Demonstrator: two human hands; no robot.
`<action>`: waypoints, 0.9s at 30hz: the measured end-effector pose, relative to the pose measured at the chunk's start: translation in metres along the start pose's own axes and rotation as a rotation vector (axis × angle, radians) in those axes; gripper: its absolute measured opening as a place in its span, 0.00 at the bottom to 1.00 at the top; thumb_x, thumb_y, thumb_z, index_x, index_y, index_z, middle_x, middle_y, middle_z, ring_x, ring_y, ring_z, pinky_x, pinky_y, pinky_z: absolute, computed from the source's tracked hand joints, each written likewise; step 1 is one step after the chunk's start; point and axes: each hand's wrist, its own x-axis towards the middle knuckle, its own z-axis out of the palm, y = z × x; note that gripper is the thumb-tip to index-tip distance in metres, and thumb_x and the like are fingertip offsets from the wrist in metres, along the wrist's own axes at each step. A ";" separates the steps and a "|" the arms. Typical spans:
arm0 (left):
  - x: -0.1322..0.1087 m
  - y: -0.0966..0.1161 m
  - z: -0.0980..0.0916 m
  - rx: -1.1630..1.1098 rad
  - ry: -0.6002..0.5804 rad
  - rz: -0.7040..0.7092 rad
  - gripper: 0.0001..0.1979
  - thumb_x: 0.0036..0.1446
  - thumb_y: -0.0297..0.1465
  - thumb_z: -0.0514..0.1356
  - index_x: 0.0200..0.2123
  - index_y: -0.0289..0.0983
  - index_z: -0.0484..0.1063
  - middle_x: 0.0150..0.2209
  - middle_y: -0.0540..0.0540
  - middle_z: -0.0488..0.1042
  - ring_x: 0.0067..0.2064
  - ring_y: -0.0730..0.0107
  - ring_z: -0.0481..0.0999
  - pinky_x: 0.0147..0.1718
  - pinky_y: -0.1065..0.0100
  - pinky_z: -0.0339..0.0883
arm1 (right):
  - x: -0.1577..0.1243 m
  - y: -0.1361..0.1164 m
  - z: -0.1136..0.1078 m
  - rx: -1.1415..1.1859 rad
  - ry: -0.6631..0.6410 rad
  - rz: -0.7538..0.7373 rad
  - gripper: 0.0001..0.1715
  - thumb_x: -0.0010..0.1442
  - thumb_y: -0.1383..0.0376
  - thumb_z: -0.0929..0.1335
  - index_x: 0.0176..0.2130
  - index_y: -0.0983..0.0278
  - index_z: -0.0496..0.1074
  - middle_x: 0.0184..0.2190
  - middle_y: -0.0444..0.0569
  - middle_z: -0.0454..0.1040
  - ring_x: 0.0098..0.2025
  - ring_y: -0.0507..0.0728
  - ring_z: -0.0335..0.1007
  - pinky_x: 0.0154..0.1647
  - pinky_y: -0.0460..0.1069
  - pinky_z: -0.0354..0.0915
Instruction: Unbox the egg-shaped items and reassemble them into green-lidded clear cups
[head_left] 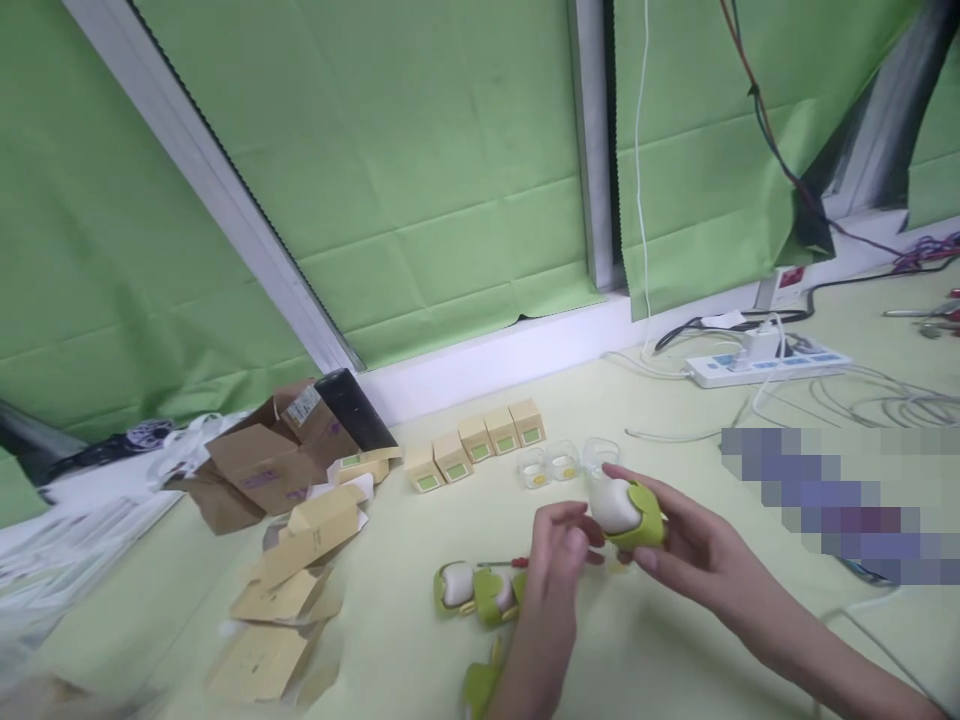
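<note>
My right hand grips a small rounded white-and-green gadget, thumb below and fingers behind it. Beside its white end is my left hand, fingers bent and apart; whether a fingertip touches it I cannot tell. Just left of that wrist lie similar pieces, one white-and-green gadget and another, partly behind the arm. A further green piece sits nearer to me. A red-handled screwdriver is partly hidden by my left hand. Behind the held gadget stand clear plastic cups with yellow bits inside.
Several small tan boxes stand in a row toward the wall. Opened, flattened cartons and a brown cardboard box are at left, near a black upright object. A power strip and loose cables lie at right.
</note>
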 end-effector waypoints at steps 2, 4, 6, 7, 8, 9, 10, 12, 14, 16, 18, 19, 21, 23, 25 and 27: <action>0.000 0.009 0.008 -0.001 -0.009 0.010 0.26 0.49 0.48 0.61 0.46 0.39 0.65 0.41 0.42 0.72 0.39 0.63 0.71 0.36 0.65 0.64 | 0.001 0.000 -0.001 -0.029 0.016 0.005 0.29 0.56 0.60 0.70 0.54 0.55 0.59 0.45 0.50 0.71 0.43 0.58 0.73 0.44 0.55 0.70; -0.003 0.013 0.010 -0.037 -0.015 -0.027 0.28 0.48 0.45 0.63 0.49 0.39 0.64 0.41 0.42 0.72 0.41 0.62 0.71 0.37 0.65 0.64 | 0.000 0.001 -0.001 -0.144 -0.027 -0.009 0.25 0.55 0.61 0.71 0.51 0.55 0.62 0.36 0.46 0.73 0.38 0.57 0.73 0.45 0.56 0.68; -0.008 0.013 0.007 -0.122 -0.015 -0.070 0.26 0.47 0.41 0.65 0.48 0.37 0.66 0.42 0.41 0.73 0.45 0.59 0.70 0.41 0.64 0.63 | -0.003 0.000 0.001 -0.236 -0.078 -0.044 0.25 0.56 0.62 0.70 0.53 0.54 0.63 0.35 0.44 0.73 0.37 0.55 0.73 0.51 0.57 0.64; -0.011 0.011 0.004 -0.179 -0.014 -0.080 0.25 0.46 0.41 0.66 0.47 0.37 0.67 0.42 0.41 0.73 0.46 0.58 0.70 0.42 0.63 0.63 | -0.004 0.000 0.002 -0.255 -0.086 -0.067 0.27 0.57 0.62 0.70 0.54 0.53 0.62 0.36 0.44 0.74 0.37 0.54 0.73 0.53 0.57 0.62; -0.013 0.009 0.001 -0.236 -0.015 -0.083 0.24 0.46 0.40 0.66 0.45 0.36 0.68 0.41 0.42 0.73 0.45 0.59 0.71 0.41 0.63 0.64 | -0.005 -0.001 0.002 -0.266 -0.086 -0.093 0.26 0.58 0.62 0.69 0.55 0.52 0.62 0.38 0.44 0.73 0.38 0.54 0.73 0.53 0.56 0.62; -0.016 0.007 -0.002 -0.285 -0.015 -0.086 0.23 0.45 0.40 0.66 0.43 0.36 0.68 0.39 0.43 0.73 0.42 0.60 0.72 0.39 0.63 0.65 | -0.005 -0.001 0.003 -0.277 -0.080 -0.114 0.23 0.58 0.62 0.69 0.53 0.52 0.64 0.39 0.45 0.73 0.39 0.54 0.72 0.51 0.55 0.64; -0.019 0.005 -0.005 -0.319 -0.017 -0.092 0.21 0.45 0.40 0.66 0.41 0.37 0.67 0.37 0.45 0.72 0.38 0.63 0.73 0.37 0.63 0.65 | -0.006 -0.001 0.004 -0.294 -0.077 -0.126 0.19 0.59 0.62 0.68 0.50 0.53 0.66 0.39 0.45 0.73 0.40 0.55 0.72 0.49 0.53 0.65; -0.024 0.001 -0.007 -0.355 -0.034 -0.107 0.19 0.46 0.38 0.66 0.38 0.37 0.66 0.33 0.48 0.71 0.33 0.68 0.72 0.34 0.64 0.66 | -0.005 -0.002 0.006 -0.342 -0.099 -0.133 0.11 0.59 0.61 0.68 0.44 0.56 0.71 0.36 0.46 0.73 0.40 0.55 0.72 0.45 0.51 0.67; -0.028 -0.003 -0.007 -0.364 -0.054 -0.123 0.20 0.46 0.37 0.66 0.40 0.37 0.64 0.32 0.48 0.70 0.32 0.70 0.71 0.32 0.65 0.66 | -0.004 -0.002 0.008 -0.380 -0.139 -0.138 0.10 0.60 0.61 0.67 0.43 0.57 0.71 0.34 0.46 0.73 0.39 0.55 0.72 0.42 0.51 0.68; -0.031 -0.007 -0.006 -0.358 -0.081 -0.120 0.23 0.46 0.38 0.67 0.43 0.37 0.63 0.33 0.48 0.70 0.32 0.71 0.70 0.33 0.64 0.65 | -0.003 -0.003 0.010 -0.404 -0.172 -0.150 0.09 0.60 0.61 0.67 0.42 0.58 0.71 0.32 0.45 0.71 0.35 0.55 0.71 0.40 0.51 0.68; -0.033 -0.011 -0.006 -0.329 -0.115 -0.123 0.25 0.44 0.38 0.68 0.43 0.37 0.63 0.33 0.48 0.70 0.32 0.71 0.70 0.35 0.64 0.63 | -0.003 -0.002 0.011 -0.425 -0.175 -0.170 0.05 0.60 0.61 0.66 0.37 0.59 0.71 0.31 0.45 0.70 0.34 0.54 0.70 0.37 0.50 0.68; -0.034 -0.012 -0.007 -0.304 -0.126 -0.129 0.25 0.42 0.37 0.69 0.42 0.37 0.63 0.33 0.48 0.70 0.32 0.71 0.69 0.35 0.65 0.62 | -0.004 -0.002 0.012 -0.435 -0.161 -0.175 0.05 0.60 0.61 0.66 0.34 0.59 0.71 0.30 0.45 0.70 0.33 0.54 0.70 0.37 0.50 0.68; -0.035 -0.013 -0.009 -0.240 -0.112 -0.126 0.25 0.39 0.35 0.70 0.39 0.38 0.64 0.33 0.49 0.69 0.33 0.72 0.68 0.34 0.67 0.60 | -0.007 -0.001 0.012 -0.449 -0.111 -0.181 0.08 0.61 0.61 0.66 0.30 0.60 0.68 0.29 0.45 0.69 0.33 0.55 0.69 0.35 0.50 0.67; -0.035 -0.011 -0.011 -0.181 -0.068 -0.088 0.23 0.38 0.34 0.71 0.36 0.37 0.64 0.31 0.51 0.68 0.32 0.73 0.66 0.32 0.70 0.57 | -0.010 0.000 0.012 -0.455 -0.063 -0.187 0.08 0.61 0.62 0.65 0.29 0.60 0.67 0.28 0.44 0.69 0.33 0.55 0.68 0.34 0.49 0.67; -0.035 -0.008 -0.012 -0.159 -0.042 -0.059 0.22 0.37 0.35 0.71 0.32 0.37 0.62 0.29 0.53 0.66 0.30 0.76 0.62 0.31 0.71 0.55 | -0.012 0.001 0.011 -0.460 -0.040 -0.199 0.07 0.61 0.62 0.65 0.30 0.59 0.66 0.29 0.44 0.68 0.33 0.55 0.68 0.35 0.49 0.67; -0.035 -0.007 -0.011 -0.172 -0.051 -0.066 0.22 0.37 0.35 0.71 0.30 0.37 0.61 0.27 0.54 0.64 0.29 0.77 0.60 0.30 0.72 0.54 | -0.012 0.001 0.010 -0.468 -0.042 -0.210 0.07 0.62 0.62 0.65 0.31 0.59 0.66 0.29 0.44 0.68 0.33 0.55 0.68 0.35 0.49 0.66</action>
